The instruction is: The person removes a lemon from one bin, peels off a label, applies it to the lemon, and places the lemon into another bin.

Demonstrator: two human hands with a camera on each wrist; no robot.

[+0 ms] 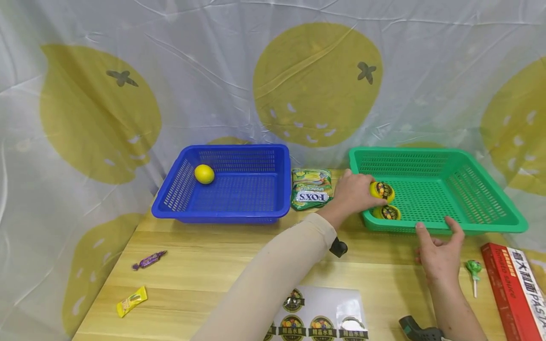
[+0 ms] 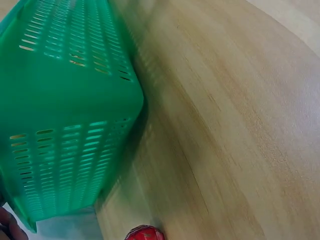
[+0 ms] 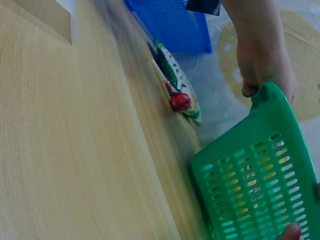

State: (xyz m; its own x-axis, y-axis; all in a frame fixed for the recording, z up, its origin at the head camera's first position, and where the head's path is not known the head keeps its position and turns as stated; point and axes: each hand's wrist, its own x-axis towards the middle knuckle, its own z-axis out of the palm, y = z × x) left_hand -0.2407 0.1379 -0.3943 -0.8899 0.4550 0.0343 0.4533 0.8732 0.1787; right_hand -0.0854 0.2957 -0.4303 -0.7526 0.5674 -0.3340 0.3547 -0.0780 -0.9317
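Note:
At the left end of the green basket [image 1: 426,189], my left hand [image 1: 354,192] reaches over the rim. Its thumb and fingers pinch a yellow lemon [image 1: 382,191] bearing a dark round sticker. Just in front of that one, a second stickered lemon [image 1: 388,213] lies inside the basket. My right hand [image 1: 441,253] is at the basket's front rim, thumb and index finger spread apart; whether they touch the rim is unclear. The right wrist view shows the left hand [image 3: 265,65] by the basket's corner, with the lemons partly visible through the slots.
A blue basket [image 1: 232,220] holds a plain lemon [image 1: 204,174]. Between the baskets lies a green FOX'S bag [image 1: 312,189], near a red-wrapped candy [image 3: 180,102]. Around the table are a sticker sheet [image 1: 320,303], purple candy [image 1: 149,260], yellow candy [image 1: 131,301], green lollipop [image 1: 474,267] and pasta box [image 1: 512,289].

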